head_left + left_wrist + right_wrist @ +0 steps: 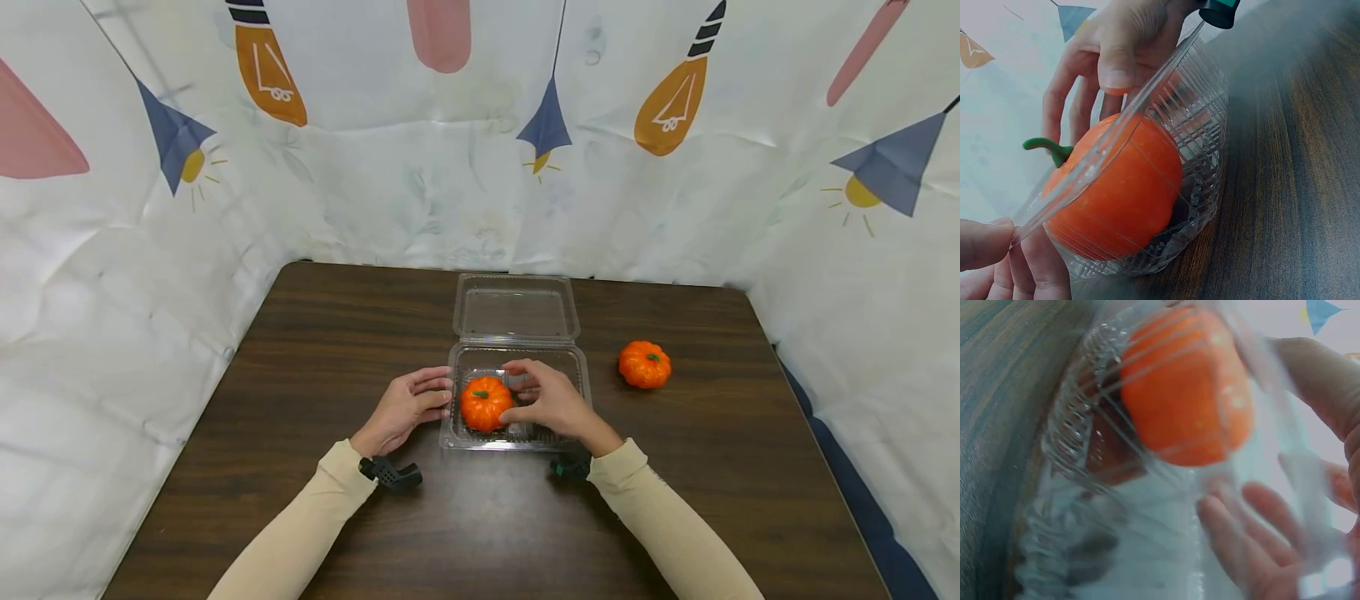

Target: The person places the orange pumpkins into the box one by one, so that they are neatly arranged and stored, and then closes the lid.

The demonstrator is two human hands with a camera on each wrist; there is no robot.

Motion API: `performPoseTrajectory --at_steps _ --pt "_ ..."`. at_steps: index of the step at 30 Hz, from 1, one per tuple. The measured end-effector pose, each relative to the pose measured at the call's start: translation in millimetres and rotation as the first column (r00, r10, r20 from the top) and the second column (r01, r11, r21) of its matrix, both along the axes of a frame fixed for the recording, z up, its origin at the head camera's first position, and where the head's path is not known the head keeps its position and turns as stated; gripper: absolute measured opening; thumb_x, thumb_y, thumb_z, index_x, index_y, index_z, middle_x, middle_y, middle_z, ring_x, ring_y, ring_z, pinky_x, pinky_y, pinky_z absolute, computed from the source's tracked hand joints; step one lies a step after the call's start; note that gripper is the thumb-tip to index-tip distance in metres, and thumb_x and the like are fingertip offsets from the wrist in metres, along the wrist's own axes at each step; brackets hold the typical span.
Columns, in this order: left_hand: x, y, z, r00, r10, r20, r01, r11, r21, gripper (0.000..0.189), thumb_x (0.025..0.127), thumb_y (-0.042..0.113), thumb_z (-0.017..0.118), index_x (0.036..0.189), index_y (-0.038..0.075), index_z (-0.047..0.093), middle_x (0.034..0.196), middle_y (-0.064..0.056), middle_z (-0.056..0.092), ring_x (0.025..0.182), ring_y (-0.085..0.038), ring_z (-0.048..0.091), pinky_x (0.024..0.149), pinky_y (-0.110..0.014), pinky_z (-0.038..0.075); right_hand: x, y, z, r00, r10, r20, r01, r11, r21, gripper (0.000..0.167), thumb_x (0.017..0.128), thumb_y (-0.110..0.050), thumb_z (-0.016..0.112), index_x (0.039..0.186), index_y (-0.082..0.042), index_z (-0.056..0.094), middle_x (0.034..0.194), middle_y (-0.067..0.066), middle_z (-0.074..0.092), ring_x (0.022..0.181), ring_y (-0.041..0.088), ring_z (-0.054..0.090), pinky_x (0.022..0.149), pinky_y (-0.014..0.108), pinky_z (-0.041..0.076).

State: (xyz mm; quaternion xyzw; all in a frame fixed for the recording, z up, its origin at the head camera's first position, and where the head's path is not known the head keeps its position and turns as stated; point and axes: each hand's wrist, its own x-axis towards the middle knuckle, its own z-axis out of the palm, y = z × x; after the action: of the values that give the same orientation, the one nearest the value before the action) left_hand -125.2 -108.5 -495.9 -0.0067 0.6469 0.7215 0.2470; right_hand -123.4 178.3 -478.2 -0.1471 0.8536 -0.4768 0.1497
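While the left hand point(408, 410) is pinching the clear container point(491, 445) by its rim, the right hand point(553, 403) is spreading its fingers loosely beside an orange pumpkin point(486, 406).
That pumpkin is sitting in the container's left half, while the lid point(517, 307) is lying back behind and a second pumpkin point(644, 365) is resting on the dark table point(337, 350) to the right.

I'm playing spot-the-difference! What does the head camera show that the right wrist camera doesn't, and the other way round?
Only the head camera shows the loose pumpkin beside the box, the boxed pumpkin with its green stem, and the sleeves.

Only the right wrist camera gives a blurry close-up of that pumpkin's side through clear plastic.

Both show the boxed pumpkin, the right hand and the table.
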Motion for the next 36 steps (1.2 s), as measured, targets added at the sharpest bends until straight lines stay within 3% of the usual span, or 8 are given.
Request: performPoseTrajectory --at_steps 11,24,30,36 --pt "-0.1 0.8 1.0 1.0 0.002 0.003 -0.002 1.0 -0.003 0.055 0.099 0.003 0.065 0.151 0.0 0.047 0.124 -0.006 0.063 0.096 -0.011 0.069 0.085 -0.027 0.064 1.8 17.7 14.4 0.999 -0.047 -0.02 0.046 0.998 -0.052 0.079 0.081 -0.031 0.09 0.148 -0.011 0.054 0.15 0.015 0.057 0.124 0.034 0.067 0.105 0.052 0.057" --pt "1.0 0.4 2.6 1.0 0.005 0.01 -0.004 1.0 -0.018 0.056 0.099 0.004 0.066 0.151 0.001 0.047 0.126 -0.008 0.062 0.097 -0.012 0.069 0.086 -0.028 0.064 1.2 46.1 30.1 0.987 -0.137 -0.089 0.129 0.988 -0.086 0.076 0.08 -0.029 0.09 0.144 -0.009 0.056 0.146 0.017 0.059 0.124 0.035 0.066 0.106 0.051 0.056" --pt "0.7 -0.1 2.4 1.0 0.003 0.01 -0.002 1.0 -0.025 0.055 0.099 0.005 0.065 0.151 0.001 0.047 0.128 -0.009 0.062 0.098 -0.012 0.069 0.086 -0.028 0.064 -1.6 63.4 35.0 0.979 -0.174 -0.108 0.163 0.981 -0.105 0.075 0.081 -0.025 0.09 0.145 -0.01 0.055 0.146 0.02 0.058 0.124 0.043 0.064 0.107 0.054 0.054" --pt "0.0 -0.4 2.3 1.0 -0.003 0.004 0.003 1.0 -0.02 0.055 0.099 0.006 0.066 0.151 0.001 0.047 0.128 -0.009 0.062 0.097 -0.012 0.069 0.086 -0.028 0.064 -1.5 81.0 36.7 0.964 -0.229 -0.134 0.218 0.972 -0.09 0.073 0.081 -0.025 0.09 0.145 -0.013 0.055 0.144 0.019 0.059 0.125 0.036 0.064 0.108 0.051 0.054"
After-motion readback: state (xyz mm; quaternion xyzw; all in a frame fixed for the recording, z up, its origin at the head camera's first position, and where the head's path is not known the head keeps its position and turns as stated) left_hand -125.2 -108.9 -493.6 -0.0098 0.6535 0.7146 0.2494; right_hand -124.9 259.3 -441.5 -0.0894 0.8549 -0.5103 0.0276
